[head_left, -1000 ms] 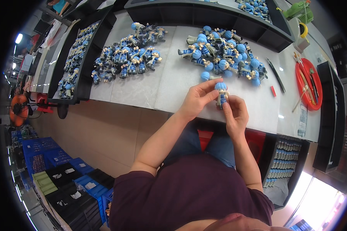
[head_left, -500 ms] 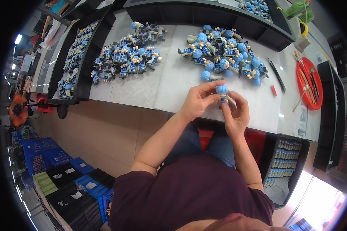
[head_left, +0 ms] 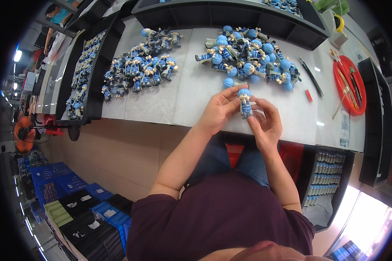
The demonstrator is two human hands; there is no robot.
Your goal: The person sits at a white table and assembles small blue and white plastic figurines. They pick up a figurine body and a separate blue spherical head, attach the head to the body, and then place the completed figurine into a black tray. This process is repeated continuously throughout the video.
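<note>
A small blue-haired figurine [head_left: 245,105] in a blue outfit with dark boots stands upright between my hands, just above the table's near edge. My left hand [head_left: 222,109] pinches it at the head and side with fingers and thumb. From the other side, my right hand [head_left: 268,124] curls round it, thumb by the boots and fingers behind the body. Just beyond my left fingers, a loose figurine with a round blue head [head_left: 228,82] lies on the white tabletop [head_left: 189,98]. Farther back is a heap of similar blue-haired figurines [head_left: 248,68].
Left of the heap lies another figurine pile [head_left: 139,71]. Black trays [head_left: 98,74] flank the table's left and far sides. At right are a black pen-like tool [head_left: 311,76], a red block [head_left: 309,95] and a red dish [head_left: 358,108] with brushes. A figurine box [head_left: 307,176] stands low right.
The figurine has turned and tilted, so its body and boots now show below the head. Both hands have shifted slightly left with it, and the whole view has moved a little.
</note>
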